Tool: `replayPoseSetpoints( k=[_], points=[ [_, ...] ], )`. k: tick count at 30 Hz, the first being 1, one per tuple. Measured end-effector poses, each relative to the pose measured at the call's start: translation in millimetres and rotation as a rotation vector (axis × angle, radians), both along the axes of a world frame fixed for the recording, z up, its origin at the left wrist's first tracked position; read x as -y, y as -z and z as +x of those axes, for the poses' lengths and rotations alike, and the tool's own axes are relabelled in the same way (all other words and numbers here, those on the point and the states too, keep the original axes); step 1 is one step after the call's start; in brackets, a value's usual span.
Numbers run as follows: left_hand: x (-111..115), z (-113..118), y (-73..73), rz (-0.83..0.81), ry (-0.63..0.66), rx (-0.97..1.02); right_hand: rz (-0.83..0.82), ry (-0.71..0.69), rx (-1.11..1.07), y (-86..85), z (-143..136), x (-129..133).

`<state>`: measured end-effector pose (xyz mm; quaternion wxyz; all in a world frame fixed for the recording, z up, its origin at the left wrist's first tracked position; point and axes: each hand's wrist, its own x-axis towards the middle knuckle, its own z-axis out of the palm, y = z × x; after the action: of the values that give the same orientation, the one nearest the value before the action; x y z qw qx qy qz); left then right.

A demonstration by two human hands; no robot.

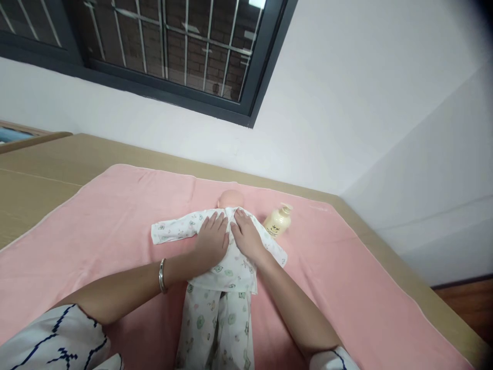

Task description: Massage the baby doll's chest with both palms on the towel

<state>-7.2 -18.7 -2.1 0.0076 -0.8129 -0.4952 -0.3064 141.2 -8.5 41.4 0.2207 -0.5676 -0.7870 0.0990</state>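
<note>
A doll lies on a pink blanket (127, 205), its bald head (231, 198) pointing away from me. It wears a white printed top (231, 275) and matching trousers (200, 318). My left hand (211, 240) rests flat on the chest, left of the middle, with its fingers laid out. On the upper right of the chest lies my right hand (246, 235), palm down, fingers extended. Neither hand grips anything. The doll's left-side sleeve stretches out sideways; the other slants down past my right wrist. A cream pump bottle (278, 221) lies tilted just right of the doll.
The blanket covers a wooden surface (103, 149) that meets a white wall (308, 103) at the back. A dark-framed window (173, 46) with bars is above. At the far left is a raised wooden edge (38, 140).
</note>
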Motion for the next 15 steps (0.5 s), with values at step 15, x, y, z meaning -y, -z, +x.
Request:
replayPoseSetpoints(
  k=[15],
  points=[
    [-13,-5,-1.7,-0.011,0.034,0.025,0.021,0.014,0.029,-1.5,-9,11]
  ],
)
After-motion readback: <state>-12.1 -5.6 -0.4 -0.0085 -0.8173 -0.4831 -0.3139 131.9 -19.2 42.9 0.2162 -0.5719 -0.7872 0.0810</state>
